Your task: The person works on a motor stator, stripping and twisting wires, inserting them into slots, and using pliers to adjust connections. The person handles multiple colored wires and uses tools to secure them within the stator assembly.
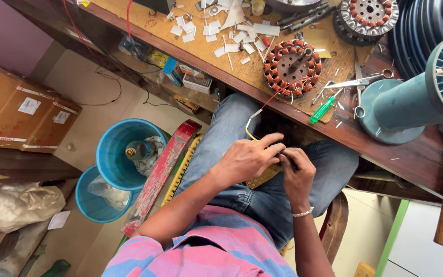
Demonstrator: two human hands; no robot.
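My left hand and my right hand meet over my lap, fingers pinched together on a thin yellow wire. The wire loops up from my fingers to a white sleeve, and a red lead runs on to a round stator with copper-coloured windings lying on the wooden bench. A dark small piece shows between my right fingers, too hidden to tell apart. I sit in blue jeans with a striped shirt.
On the bench lie scissors, a green-handled screwdriver, white paper slips, a second stator and a teal winding machine. Two blue buckets and a red plank stand left of my legs. Cardboard boxes sit far left.
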